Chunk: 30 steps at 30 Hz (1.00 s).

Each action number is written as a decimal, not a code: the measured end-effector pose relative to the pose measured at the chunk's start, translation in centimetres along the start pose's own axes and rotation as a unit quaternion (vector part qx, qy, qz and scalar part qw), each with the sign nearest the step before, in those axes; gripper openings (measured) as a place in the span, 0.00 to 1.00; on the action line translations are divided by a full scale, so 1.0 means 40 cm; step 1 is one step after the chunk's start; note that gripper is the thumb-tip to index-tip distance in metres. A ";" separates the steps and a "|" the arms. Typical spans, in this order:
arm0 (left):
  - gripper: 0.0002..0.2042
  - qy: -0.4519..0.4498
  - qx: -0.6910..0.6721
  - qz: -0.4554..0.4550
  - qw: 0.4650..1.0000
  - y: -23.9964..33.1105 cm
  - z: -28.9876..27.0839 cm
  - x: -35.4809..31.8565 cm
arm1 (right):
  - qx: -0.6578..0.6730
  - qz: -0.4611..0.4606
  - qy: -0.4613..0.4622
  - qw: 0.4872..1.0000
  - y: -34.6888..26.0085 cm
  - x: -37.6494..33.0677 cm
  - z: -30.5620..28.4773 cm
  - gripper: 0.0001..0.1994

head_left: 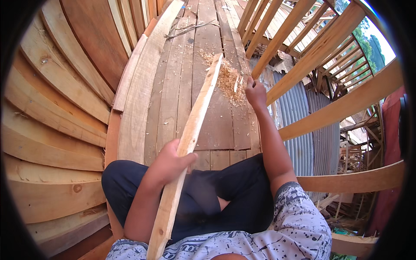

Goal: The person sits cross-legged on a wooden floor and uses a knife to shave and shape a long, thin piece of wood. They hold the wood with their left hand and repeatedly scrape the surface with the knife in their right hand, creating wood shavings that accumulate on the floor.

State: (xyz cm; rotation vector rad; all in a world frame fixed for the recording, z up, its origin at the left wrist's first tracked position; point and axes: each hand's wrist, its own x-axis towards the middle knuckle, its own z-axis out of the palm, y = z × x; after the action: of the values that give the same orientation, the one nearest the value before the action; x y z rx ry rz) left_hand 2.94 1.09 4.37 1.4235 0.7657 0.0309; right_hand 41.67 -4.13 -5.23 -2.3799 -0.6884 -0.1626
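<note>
A long, rough strip of wood (198, 110) slants from my chest up and away over the floor, its far end above a heap of shavings (232, 89). My left hand (173, 162) is wrapped round this strip near its middle, thumb across the top. Out to the right, my right hand (255, 92) is closed beside the shavings and close to the wooden railing bars. Whatever its fingers may hold is hidden or too small to name. A few pale slivers lie on the heap just left of that hand.
Wooden planks (78, 125) stand in a row along the left. On the right runs a railing of wooden bars (318, 47), with corrugated metal sheets (297, 125) beyond and below. A thin dry branch (190, 29) lies across the far floorboards (167, 99).
</note>
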 end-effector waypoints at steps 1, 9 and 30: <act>0.15 0.001 -0.042 -0.018 0.999 -0.008 -0.003 0.009 | 0.040 0.022 -0.032 0.998 0.011 -0.002 0.001 0.22; 0.23 -0.025 -0.204 -0.087 0.975 -0.004 0.002 0.045 | 0.263 -0.057 -0.217 0.938 -0.024 -0.031 0.032 0.18; 0.20 0.019 -0.014 -0.018 1.000 -0.045 0.024 0.036 | 0.056 -0.148 -0.307 0.938 -0.137 -0.171 -0.011 0.26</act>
State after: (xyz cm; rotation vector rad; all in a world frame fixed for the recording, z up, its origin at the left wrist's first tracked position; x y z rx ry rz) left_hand 3.76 0.55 2.07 1.3850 0.8193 0.0422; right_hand 33.02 -3.81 -3.79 -2.1984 -1.3061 0.5058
